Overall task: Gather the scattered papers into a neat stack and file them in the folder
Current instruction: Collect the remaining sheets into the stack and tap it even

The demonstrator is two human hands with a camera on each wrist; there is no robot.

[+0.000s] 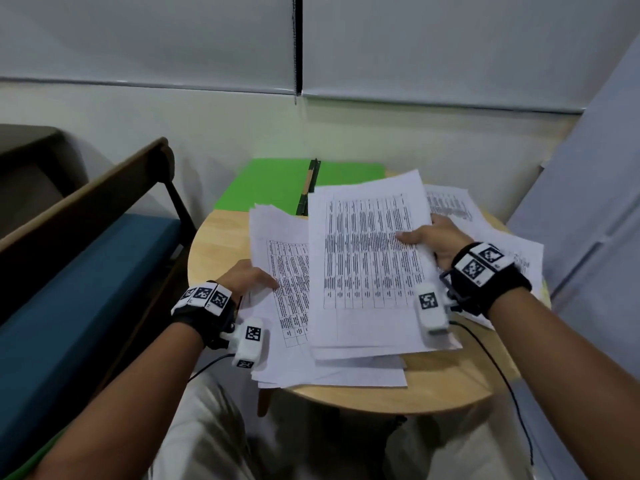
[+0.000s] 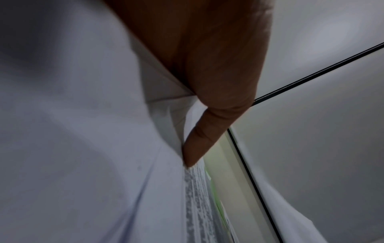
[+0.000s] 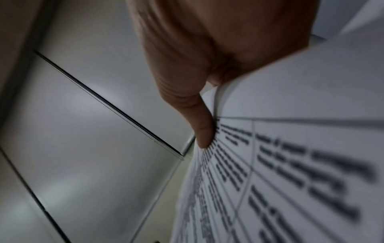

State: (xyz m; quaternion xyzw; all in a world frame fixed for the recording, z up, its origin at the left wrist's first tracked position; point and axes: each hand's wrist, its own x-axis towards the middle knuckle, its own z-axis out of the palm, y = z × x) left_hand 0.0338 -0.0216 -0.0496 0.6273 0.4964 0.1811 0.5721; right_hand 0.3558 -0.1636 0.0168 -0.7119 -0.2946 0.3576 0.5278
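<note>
Head view: round wooden table (image 1: 221, 244) carries the papers (image 1: 367, 258), spread in overlapping bunches over its middle and right part; their near edges overhang the table's front rim, bare wood only at the left and a front strip. Green folder (image 1: 277, 181) lies open at the table's far edge, against the wall, its near part covered by the papers. Blue-cushioned bench (image 1: 86, 289) sits tight against the table's left side. Right hand (image 1: 433, 237) grips the top bunch at its right edge, thumb on the printed face, fingers hidden underneath. Left hand (image 1: 249, 277) holds the left bunch's edge; its fingertips go under the sheets, out of sight. Left wrist view: mostly blurred paper undersides; left hand (image 2: 218, 74) pinches the sheets (image 2: 104, 148), thumb pressed against them, a green sliver beyond. Right wrist view: right hand (image 3: 197, 65) clamps the sheets (image 3: 290, 148), thumb flat on the table print; print too blurred to read.
</note>
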